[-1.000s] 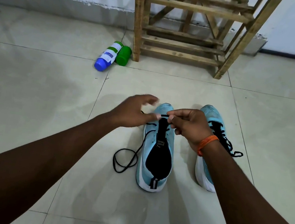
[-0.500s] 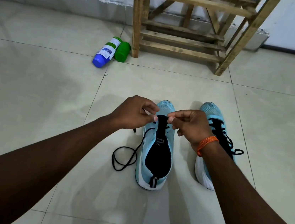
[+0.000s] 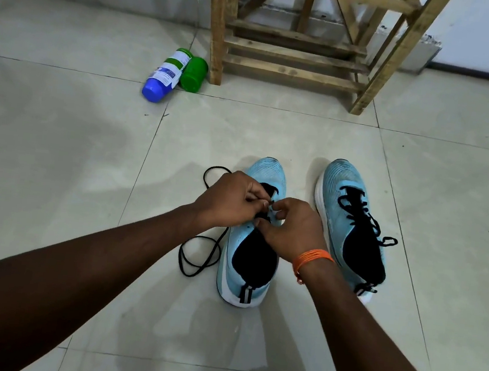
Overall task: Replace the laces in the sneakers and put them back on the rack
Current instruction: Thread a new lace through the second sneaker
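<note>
Loose lace (image 3: 217,167) in left sneaker (image 3: 266,172)

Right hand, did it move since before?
Yes. The right hand slid back along the sneaker being laced, from near its toe toward its opening.

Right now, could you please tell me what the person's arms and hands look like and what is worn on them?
The left arm and right arm show no sleeves. The left hand has no glove, ring or watch that I can see. The right hand is ungloved too. Its wrist carries an orange thread band of several strands, with a short loose end hanging.
</note>
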